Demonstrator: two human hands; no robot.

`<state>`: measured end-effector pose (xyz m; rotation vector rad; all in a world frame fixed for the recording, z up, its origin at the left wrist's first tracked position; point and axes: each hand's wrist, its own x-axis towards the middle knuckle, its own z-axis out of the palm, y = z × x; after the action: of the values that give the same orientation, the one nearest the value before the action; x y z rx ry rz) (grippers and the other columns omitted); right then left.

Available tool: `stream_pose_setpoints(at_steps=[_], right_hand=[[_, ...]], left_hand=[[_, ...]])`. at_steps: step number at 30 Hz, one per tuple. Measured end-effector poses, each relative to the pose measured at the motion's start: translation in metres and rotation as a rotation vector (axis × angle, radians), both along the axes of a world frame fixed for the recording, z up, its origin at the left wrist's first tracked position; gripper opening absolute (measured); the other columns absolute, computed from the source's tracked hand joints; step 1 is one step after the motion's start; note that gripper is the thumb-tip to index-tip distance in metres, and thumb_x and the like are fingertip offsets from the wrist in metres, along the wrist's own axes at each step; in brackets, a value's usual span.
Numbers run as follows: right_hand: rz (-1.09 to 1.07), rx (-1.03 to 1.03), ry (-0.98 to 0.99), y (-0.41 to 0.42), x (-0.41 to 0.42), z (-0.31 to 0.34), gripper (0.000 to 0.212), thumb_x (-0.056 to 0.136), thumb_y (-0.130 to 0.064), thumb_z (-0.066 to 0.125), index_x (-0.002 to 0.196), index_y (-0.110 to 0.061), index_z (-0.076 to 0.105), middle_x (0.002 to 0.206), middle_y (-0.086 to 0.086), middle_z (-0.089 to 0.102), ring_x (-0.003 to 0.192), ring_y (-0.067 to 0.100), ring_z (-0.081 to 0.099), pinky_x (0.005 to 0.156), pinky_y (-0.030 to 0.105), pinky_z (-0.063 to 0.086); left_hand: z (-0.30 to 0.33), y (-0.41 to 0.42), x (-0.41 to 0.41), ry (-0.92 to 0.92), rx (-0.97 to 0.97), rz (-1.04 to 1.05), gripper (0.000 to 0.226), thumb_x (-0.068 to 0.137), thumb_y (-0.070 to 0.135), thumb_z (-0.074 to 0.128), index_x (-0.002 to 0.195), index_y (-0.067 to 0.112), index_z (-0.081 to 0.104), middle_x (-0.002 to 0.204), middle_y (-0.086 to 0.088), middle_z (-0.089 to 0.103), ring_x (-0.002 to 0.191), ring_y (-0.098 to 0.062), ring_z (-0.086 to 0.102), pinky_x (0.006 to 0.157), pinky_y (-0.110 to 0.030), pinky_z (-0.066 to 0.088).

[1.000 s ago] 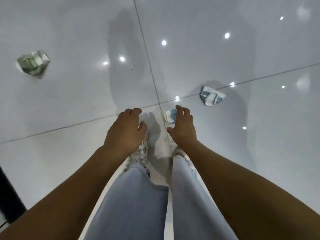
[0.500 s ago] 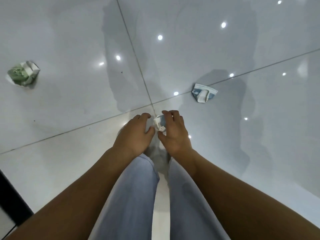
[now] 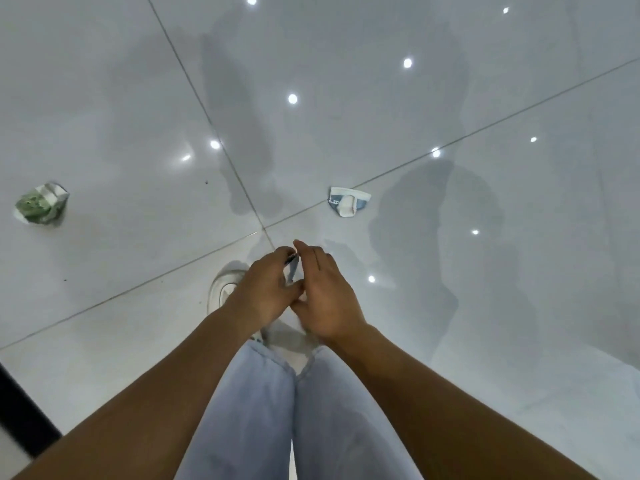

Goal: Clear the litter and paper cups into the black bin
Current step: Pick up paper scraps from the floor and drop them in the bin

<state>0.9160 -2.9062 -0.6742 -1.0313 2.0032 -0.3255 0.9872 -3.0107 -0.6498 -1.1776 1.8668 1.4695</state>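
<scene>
A small crushed blue-and-white paper cup (image 3: pixel 292 270) sits between my two hands, mostly hidden by them, above the glossy white floor. My left hand (image 3: pixel 265 292) grips it with curled fingers. My right hand (image 3: pixel 329 296) presses against its other side with straight fingers. A second flattened blue-and-white cup (image 3: pixel 348 204) lies on the floor just beyond my hands, to the right of the tile joint. A crumpled green-and-white piece of litter (image 3: pixel 40 206) lies far to the left. No black bin can be identified.
Below my hands are my legs in light blue jeans (image 3: pixel 277 410) and a white shoe (image 3: pixel 221 289). A black edge (image 3: pixel 24 410) of some object cuts across the lower left corner. The tiles (image 3: pixel 485 271) reflect ceiling lights.
My hands closed in on the small cup from both sides and raised it off the floor. The left hand now grips it and the right hand's fingers have straightened against it.
</scene>
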Motion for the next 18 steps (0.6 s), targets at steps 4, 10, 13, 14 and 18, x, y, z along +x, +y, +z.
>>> stream_pose_setpoints(at_steps=[4, 10, 13, 14, 18], right_hand=[[0.025, 0.145, 0.092, 0.001, -0.036, -0.022, 0.072, 0.088, -0.027, 0.066, 0.148, -0.019, 0.027, 0.149, 0.005, 0.033, 0.133, 0.023, 0.036, 0.104, 0.032, 0.039], [-0.017, 0.267, 0.314, -0.023, -0.102, -0.097, 0.073, 0.086, -0.022, 0.064, 0.147, -0.016, 0.025, 0.15, 0.012, 0.026, 0.132, 0.032, 0.029, 0.098, 0.04, 0.039], [0.035, 0.298, 0.337, -0.036, -0.112, -0.14, 0.078, 0.086, -0.023, 0.066, 0.149, -0.024, 0.021, 0.156, 0.009, 0.017, 0.139, 0.034, 0.021, 0.109, 0.041, 0.031], [0.071, 0.313, 0.343, -0.037, -0.112, -0.152, 0.079, 0.086, -0.023, 0.066, 0.149, -0.026, 0.02, 0.157, 0.009, 0.015, 0.14, 0.035, 0.019, 0.112, 0.042, 0.029], [0.09, 0.248, 0.397, -0.028, -0.105, -0.179, 0.067, 0.085, -0.019, 0.064, 0.143, -0.027, 0.034, 0.152, 0.009, 0.023, 0.135, 0.036, 0.026, 0.112, 0.044, 0.028]], left_hand=[[-0.02, -0.011, 0.002, -0.052, -0.15, 0.006, 0.047, 0.088, 0.026, 0.063, 0.131, 0.014, 0.047, 0.127, -0.007, 0.056, 0.105, -0.026, 0.057, 0.088, -0.03, 0.041], [-0.083, -0.027, 0.009, -0.039, -0.256, -0.049, 0.049, 0.089, 0.029, 0.06, 0.133, 0.014, 0.044, 0.127, -0.007, 0.055, 0.108, -0.023, 0.055, 0.084, -0.024, 0.034], [-0.117, -0.028, 0.012, -0.03, -0.259, -0.061, 0.048, 0.09, 0.029, 0.059, 0.133, 0.015, 0.044, 0.123, -0.006, 0.056, 0.092, -0.017, 0.052, 0.08, -0.025, 0.036], [-0.127, -0.028, 0.012, -0.025, -0.251, -0.05, 0.047, 0.09, 0.029, 0.06, 0.132, 0.015, 0.045, 0.121, -0.005, 0.056, 0.088, -0.015, 0.051, 0.078, -0.025, 0.036], [-0.156, -0.024, 0.014, -0.01, -0.202, -0.045, 0.045, 0.089, 0.03, 0.06, 0.13, 0.018, 0.046, 0.118, -0.003, 0.058, 0.088, -0.017, 0.054, 0.079, -0.028, 0.043]])
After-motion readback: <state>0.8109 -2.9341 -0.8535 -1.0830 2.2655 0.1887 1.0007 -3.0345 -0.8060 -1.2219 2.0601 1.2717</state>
